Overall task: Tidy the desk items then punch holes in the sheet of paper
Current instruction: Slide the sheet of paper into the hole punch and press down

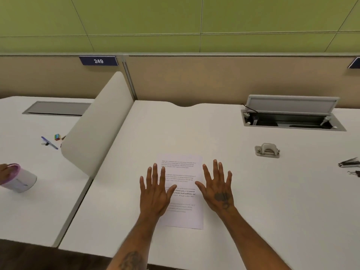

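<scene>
A printed sheet of paper [182, 172] lies flat on the white desk [253, 191] in front of me. My left hand [155, 191] hovers palm down over the sheet's left edge with fingers spread. My right hand [218, 188] is spread the same way over its right edge. Neither hand holds anything. A grey hole punch [267, 150] sits on the desk to the right, well beyond my right hand. A staple remover [348, 163] and a binder clip [355, 174] lie at the far right edge.
An open cable tray [292, 118] is set into the desk at the back right. A curved divider [97, 123] separates the neighbouring desk, which holds a pen [49, 142], a small colourful item [57, 137] and a cup [19, 180] touched by another person's hand [3, 172].
</scene>
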